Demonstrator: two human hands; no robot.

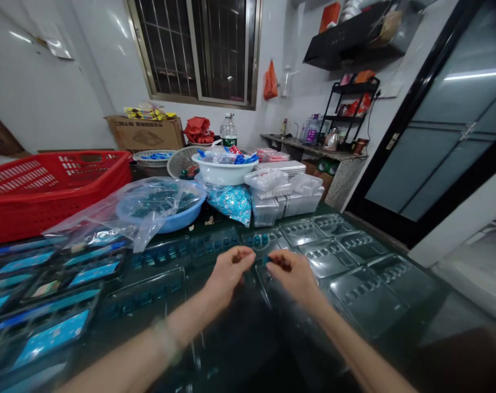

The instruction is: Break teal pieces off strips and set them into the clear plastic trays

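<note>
My right hand (292,277) pinches a small blue piece (266,261) between its fingertips. My left hand (227,275) is close beside it with the fingers curled inward, and its fingertips hide whatever they may hold. Both hands hover over clear plastic blister trays (325,256) laid side by side on a dark green table (231,349). Some trays to the left hold rows of small blue pieces (161,252). The trays on the right look unfilled. Further left lie flat packs with bright blue cards (51,335).
Behind the trays stand a blue bowl in a clear plastic bag (161,204), a white bowl (223,172), stacked clear containers (282,196) and a blue-patterned bag (231,203). A red plastic basket (47,191) sits at the left, with a cardboard box (145,134) behind.
</note>
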